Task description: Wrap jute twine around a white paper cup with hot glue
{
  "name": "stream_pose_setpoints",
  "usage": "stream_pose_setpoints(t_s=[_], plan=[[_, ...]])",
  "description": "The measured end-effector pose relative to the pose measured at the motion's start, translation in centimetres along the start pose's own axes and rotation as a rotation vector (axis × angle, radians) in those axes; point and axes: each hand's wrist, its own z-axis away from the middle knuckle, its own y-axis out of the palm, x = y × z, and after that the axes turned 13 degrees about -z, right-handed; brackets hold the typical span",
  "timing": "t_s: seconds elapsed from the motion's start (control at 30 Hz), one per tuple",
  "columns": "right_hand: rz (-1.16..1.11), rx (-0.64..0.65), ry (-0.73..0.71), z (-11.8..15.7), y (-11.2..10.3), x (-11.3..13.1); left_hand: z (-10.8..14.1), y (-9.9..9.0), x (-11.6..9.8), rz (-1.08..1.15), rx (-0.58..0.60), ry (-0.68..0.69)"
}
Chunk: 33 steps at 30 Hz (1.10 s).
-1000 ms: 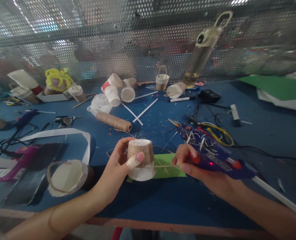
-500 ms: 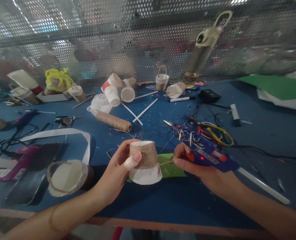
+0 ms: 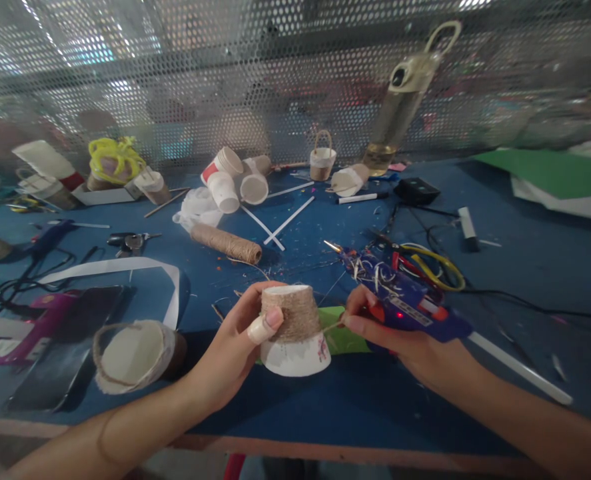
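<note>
Grey perforated metal forms a screen (image 3: 175, 87) behind the blue tabletop (image 3: 215, 417). Toward the back, a clear bottle (image 3: 400, 110) leans to the right. Nearer, a blue glue gun (image 3: 410, 303), its red light lit, is held in the right hand (image 3: 390, 333), nozzle pointing away to the left. A green sheet (image 3: 348, 341) lies beneath the work, and a roll of twine (image 3: 225, 243) rests beyond the left hand (image 3: 235, 337).

The tapered cup (image 3: 295, 317) is between the hands at the near part of the tabletop, narrower end up and slightly tilted. Twine covers its upper portion; a white band below carries reddish marks. The left fingers (image 3: 274, 318) are closed around its side, the thumb wearing a pale wrap. The right fingers (image 3: 354, 323) pinch a thin strand (image 3: 332, 326) running to the cup while also keeping hold of the gun.

The likeliest trouble is slack: a loosened pinch could let the strand sag or leave gaps. Too hard a pull might twist the cup or shift its windings. Because gun and strand share one hand, a careless wrist turn could bring the hot tip against skin or twine.
</note>
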Motion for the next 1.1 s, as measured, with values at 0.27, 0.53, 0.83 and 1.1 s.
stream_pose_setpoints(t_s=[0.27, 0.53, 0.83, 1.1], plan=[[-0.044, -0.014, 0.030, 0.3, 0.2, -0.1, -0.1, -0.4, 0.4, 0.003, 0.024, 0.011], [-0.060, -0.035, 0.022, 0.4, 0.3, -0.3, 0.2, 0.0, 0.3, 0.005, 0.058, 0.037], [-0.236, -0.035, 0.150, 0.2, 1.1, -1.1, 0.2, -0.7, 0.8, -0.108, 0.154, 0.091], [-0.216, -0.054, 0.070, 0.8, 1.4, -1.5, 0.3, -0.1, 0.2, -0.031, 0.154, -0.049]])
